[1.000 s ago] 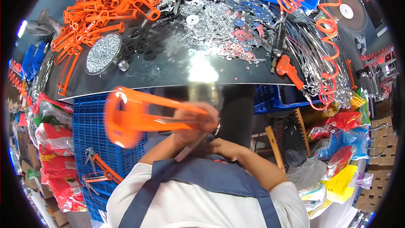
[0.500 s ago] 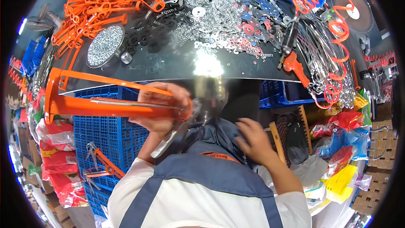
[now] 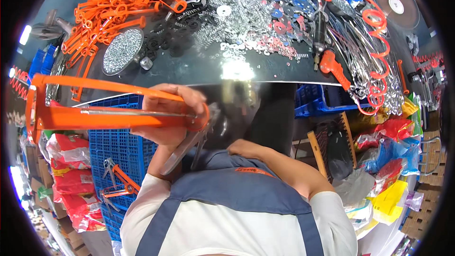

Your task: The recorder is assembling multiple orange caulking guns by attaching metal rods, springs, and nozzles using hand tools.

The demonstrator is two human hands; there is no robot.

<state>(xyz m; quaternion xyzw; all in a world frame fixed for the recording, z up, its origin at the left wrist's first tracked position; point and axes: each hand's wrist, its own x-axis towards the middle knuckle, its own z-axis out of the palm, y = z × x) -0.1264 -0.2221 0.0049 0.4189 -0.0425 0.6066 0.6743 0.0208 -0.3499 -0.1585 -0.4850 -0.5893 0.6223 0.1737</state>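
Note:
An orange caulking gun [image 3: 106, 122] lies level across the left side, its open frame pointing left and its silver handle and trigger hanging below. My left hand [image 3: 163, 136] is wrapped around its handle end, the fingers over the frame. A thin metal rod runs along the cradle. Down against my dark blue apron [image 3: 227, 187], my right hand [image 3: 246, 149] is curled, knuckles up. Its fingertips are hidden, and what they grip, if anything, does not show.
Orange frames [image 3: 128, 0], springs and washers [image 3: 246, 19] cover the dark table. A dish [image 3: 122, 51] holds small metal parts. An orange-handled air driver [image 3: 334, 68] lies right, beside metal rods [image 3: 379, 71]. A blue crate [image 3: 121, 147] with another caulking gun [image 3: 125, 185] stands below left.
The caulking gun has shifted left in my left hand. My right hand has moved left and down onto the apron, its spread fingers now curled.

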